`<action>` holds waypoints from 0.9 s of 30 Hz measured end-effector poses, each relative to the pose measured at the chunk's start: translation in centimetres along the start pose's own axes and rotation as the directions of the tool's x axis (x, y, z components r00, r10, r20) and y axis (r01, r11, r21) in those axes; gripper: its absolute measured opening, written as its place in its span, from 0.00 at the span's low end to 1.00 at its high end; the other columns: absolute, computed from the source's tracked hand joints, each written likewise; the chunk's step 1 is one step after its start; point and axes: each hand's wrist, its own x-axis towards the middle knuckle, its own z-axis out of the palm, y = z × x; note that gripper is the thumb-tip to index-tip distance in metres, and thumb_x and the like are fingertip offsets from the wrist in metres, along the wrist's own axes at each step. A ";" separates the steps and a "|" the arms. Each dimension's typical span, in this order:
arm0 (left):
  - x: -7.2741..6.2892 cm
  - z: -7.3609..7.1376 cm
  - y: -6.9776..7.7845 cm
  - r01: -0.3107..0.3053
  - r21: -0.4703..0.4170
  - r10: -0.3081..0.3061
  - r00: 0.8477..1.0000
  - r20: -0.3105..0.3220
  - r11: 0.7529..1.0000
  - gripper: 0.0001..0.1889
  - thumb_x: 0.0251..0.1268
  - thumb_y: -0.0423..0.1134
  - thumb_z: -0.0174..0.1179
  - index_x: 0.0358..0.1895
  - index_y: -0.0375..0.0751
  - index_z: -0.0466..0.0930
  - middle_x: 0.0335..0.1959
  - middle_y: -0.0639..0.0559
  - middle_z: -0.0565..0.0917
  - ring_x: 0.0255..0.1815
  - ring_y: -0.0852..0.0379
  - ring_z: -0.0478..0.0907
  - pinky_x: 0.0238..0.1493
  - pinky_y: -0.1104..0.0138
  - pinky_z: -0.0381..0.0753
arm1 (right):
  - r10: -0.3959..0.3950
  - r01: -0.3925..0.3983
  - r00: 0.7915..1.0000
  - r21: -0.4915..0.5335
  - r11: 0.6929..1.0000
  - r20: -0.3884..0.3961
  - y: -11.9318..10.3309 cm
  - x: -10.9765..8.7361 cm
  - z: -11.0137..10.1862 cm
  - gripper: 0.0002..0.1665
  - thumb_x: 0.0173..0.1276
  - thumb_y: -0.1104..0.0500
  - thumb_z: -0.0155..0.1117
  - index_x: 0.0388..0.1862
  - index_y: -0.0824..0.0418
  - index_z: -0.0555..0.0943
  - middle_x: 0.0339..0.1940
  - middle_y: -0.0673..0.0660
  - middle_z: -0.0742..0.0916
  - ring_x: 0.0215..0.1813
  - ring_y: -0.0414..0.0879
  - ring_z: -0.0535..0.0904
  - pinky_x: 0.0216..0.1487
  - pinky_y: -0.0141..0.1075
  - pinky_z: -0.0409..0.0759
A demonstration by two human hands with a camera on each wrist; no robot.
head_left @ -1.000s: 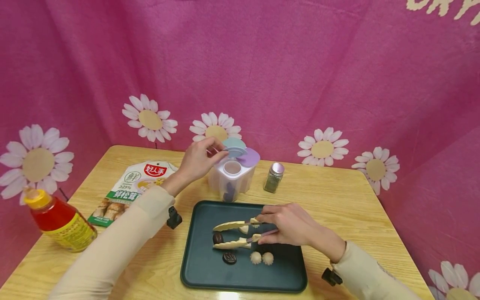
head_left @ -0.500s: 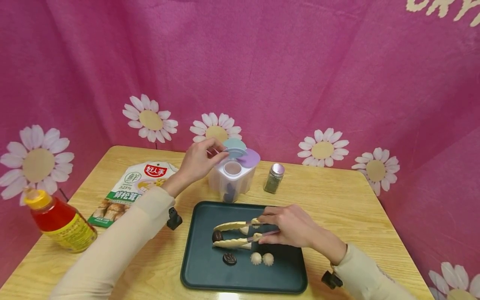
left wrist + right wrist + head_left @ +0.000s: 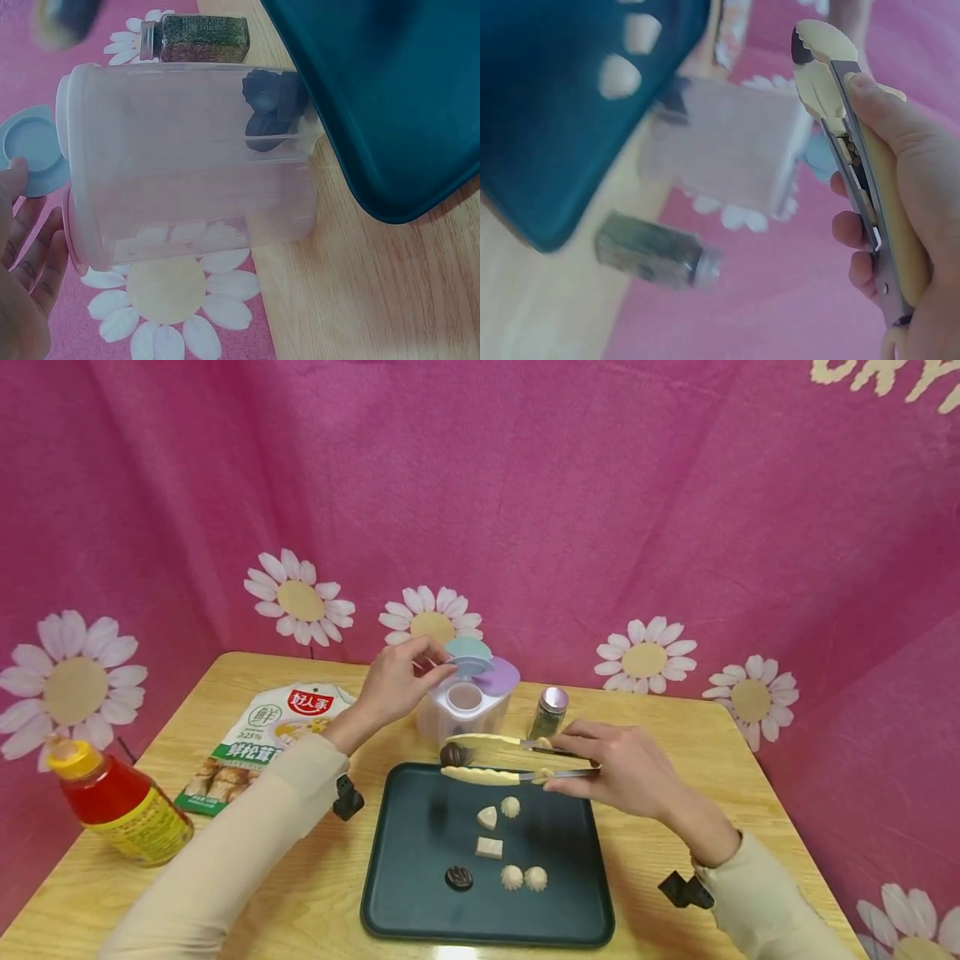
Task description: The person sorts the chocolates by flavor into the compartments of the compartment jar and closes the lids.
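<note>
My left hand (image 3: 401,683) pinches the raised blue flip lid (image 3: 46,174) of a clear plastic storage container (image 3: 459,724), whose round opening is uncovered. Several dark pieces (image 3: 271,105) lie at its bottom in the left wrist view. My right hand (image 3: 633,768) grips yellow-tipped tongs (image 3: 483,776), and a dark chocolate (image 3: 452,755) sits between their tips. They are raised over the far edge of the dark green tray (image 3: 405,906), just in front of the container. On the tray lie another dark chocolate (image 3: 459,877) and several cream-coloured pieces (image 3: 490,847).
Right of the container stands a small spice jar (image 3: 553,702). A white and green food pouch (image 3: 251,735) lies on the wooden table (image 3: 690,777) at left, near a red squeeze bottle (image 3: 123,802) with a yellow cap. A pink flowered cloth (image 3: 525,510) hangs behind.
The tongs have closed on a dark chocolate and lifted it off the tray, moving away from me toward the container. My left hand stays at the lid.
</note>
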 end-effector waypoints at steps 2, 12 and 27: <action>0.0 0.0 0.0 -0.005 -0.003 0.005 1.000 0.002 1.000 0.09 0.69 0.41 0.72 0.45 0.41 0.86 0.42 0.44 0.91 0.42 0.48 0.89 0.47 0.53 0.89 | 0.013 -0.013 1.000 0.020 1.000 -0.027 0.6 0.2 -0.8 0.44 0.68 0.21 0.53 0.50 0.56 0.91 0.39 0.49 0.91 0.24 0.32 0.74 0.24 0.23 0.68; 0.0 0.1 0.0 0.020 -0.001 -0.020 1.000 0.018 1.000 0.08 0.70 0.41 0.71 0.45 0.43 0.86 0.41 0.47 0.91 0.41 0.51 0.88 0.42 0.62 0.85 | 0.080 -0.080 0.996 0.001 0.997 -0.048 3.3 2.2 -2.7 0.48 0.67 0.19 0.51 0.53 0.58 0.91 0.38 0.53 0.90 0.22 0.33 0.71 0.22 0.26 0.65; 0.0 0.1 -0.1 0.011 0.016 -0.011 1.000 0.007 1.000 0.09 0.69 0.41 0.72 0.45 0.43 0.85 0.41 0.47 0.91 0.42 0.50 0.88 0.44 0.60 0.86 | 0.133 -0.134 0.990 0.021 0.991 0.038 4.8 3.2 -1.3 0.31 0.59 0.38 0.81 0.53 0.57 0.91 0.41 0.53 0.91 0.24 0.35 0.74 0.23 0.28 0.68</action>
